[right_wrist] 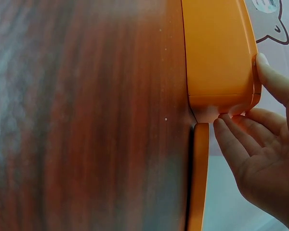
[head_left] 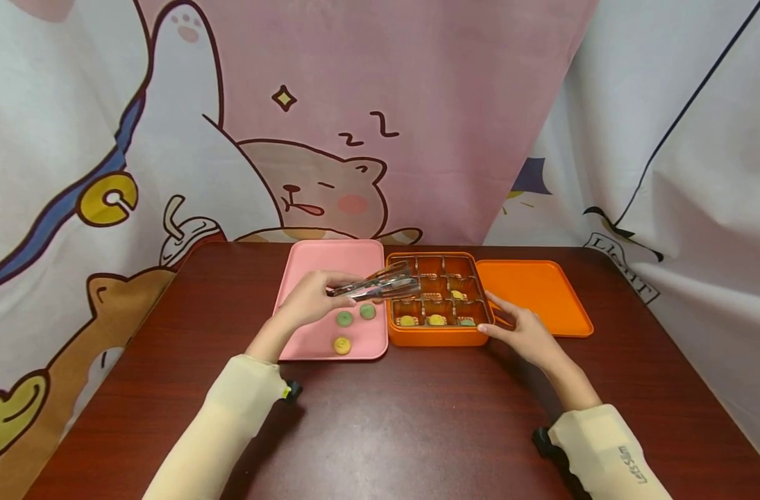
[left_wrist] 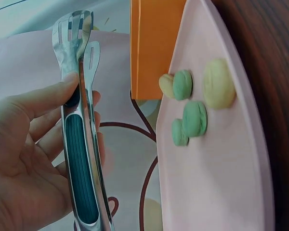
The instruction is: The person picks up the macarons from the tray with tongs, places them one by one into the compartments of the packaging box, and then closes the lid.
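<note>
My left hand grips metal tongs with dark handle inserts, thumb along one arm and fingers around the other. The slotted tips are apart and overlap the left compartments of the orange box in the head view. Yellow and green macarons sit in the box's front compartments, such as a yellow macaron and a green macaron. My right hand holds the box's front right corner, thumb on the rim and fingers against the side. On the pink tray lie several macarons, including a yellow macaron.
An orange lid lies flat to the right of the box. The tray stands close against the box's left side. All rest on a dark brown table, with a printed curtain behind its back edge.
</note>
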`<state>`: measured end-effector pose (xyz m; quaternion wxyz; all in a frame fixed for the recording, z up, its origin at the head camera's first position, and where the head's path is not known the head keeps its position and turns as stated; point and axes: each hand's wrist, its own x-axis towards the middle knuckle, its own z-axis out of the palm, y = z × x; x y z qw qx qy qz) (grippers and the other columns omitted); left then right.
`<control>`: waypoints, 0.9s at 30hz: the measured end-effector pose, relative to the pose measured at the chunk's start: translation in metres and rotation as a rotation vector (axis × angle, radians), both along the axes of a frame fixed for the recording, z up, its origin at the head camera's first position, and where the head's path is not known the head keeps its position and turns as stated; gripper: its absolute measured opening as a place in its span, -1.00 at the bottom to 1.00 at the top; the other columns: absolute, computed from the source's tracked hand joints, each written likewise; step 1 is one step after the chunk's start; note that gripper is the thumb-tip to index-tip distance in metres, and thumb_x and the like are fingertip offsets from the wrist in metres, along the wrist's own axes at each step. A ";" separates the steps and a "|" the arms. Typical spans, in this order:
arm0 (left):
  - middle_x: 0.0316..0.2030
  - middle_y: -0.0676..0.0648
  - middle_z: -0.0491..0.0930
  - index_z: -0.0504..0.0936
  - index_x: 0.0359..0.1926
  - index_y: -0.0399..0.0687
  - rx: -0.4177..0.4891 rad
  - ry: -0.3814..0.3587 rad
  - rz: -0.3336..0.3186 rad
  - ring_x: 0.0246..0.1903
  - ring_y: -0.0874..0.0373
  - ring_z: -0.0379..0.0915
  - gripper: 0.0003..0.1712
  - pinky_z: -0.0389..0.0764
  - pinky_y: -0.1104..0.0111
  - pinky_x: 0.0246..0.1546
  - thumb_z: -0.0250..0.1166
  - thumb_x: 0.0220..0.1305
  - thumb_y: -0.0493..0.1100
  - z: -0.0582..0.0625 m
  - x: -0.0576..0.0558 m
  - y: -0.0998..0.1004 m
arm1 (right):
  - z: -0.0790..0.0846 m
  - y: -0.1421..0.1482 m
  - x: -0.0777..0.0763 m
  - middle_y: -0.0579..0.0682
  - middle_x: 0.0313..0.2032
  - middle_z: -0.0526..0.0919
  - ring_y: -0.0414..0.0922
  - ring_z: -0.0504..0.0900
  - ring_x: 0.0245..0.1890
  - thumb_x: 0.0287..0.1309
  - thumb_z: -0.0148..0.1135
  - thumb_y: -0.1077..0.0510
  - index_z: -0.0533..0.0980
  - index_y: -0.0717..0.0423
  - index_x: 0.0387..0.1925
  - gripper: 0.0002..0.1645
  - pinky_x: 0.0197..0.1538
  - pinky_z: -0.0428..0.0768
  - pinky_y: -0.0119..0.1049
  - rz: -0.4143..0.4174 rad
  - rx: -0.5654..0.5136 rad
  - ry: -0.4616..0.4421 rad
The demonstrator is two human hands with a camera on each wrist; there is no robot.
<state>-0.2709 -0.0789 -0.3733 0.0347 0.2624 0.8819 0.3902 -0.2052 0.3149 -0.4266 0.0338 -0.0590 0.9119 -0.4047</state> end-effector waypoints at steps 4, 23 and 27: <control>0.03 -0.10 0.72 0.67 0.15 -0.02 0.004 0.001 0.007 0.04 0.05 0.63 -0.53 0.61 0.12 0.04 0.41 0.19 -0.27 0.000 0.002 -0.009 | 0.000 0.000 0.000 0.31 0.46 0.22 0.32 0.22 0.44 0.26 0.33 -0.06 0.13 0.08 0.53 -0.06 0.37 0.21 0.33 0.000 -0.006 -0.002; 0.02 -0.14 0.72 0.67 0.14 -0.05 -0.045 -0.037 0.045 -0.03 0.04 0.63 -0.55 0.63 0.24 -0.11 0.41 0.19 -0.27 -0.015 0.009 -0.044 | -0.006 0.004 -0.003 0.30 0.47 0.21 0.32 0.21 0.45 0.24 0.32 -0.16 0.12 0.05 0.53 -0.02 0.36 0.21 0.36 -0.002 0.019 0.007; -0.01 -0.15 0.73 0.68 0.13 -0.07 -0.055 -0.039 0.048 -0.07 0.06 0.62 -0.54 0.60 0.30 -0.15 0.42 0.18 -0.27 -0.019 0.011 -0.050 | -0.006 0.004 -0.003 0.30 0.47 0.21 0.32 0.21 0.45 0.26 0.32 -0.12 0.11 0.05 0.54 -0.04 0.37 0.20 0.35 -0.007 0.017 0.001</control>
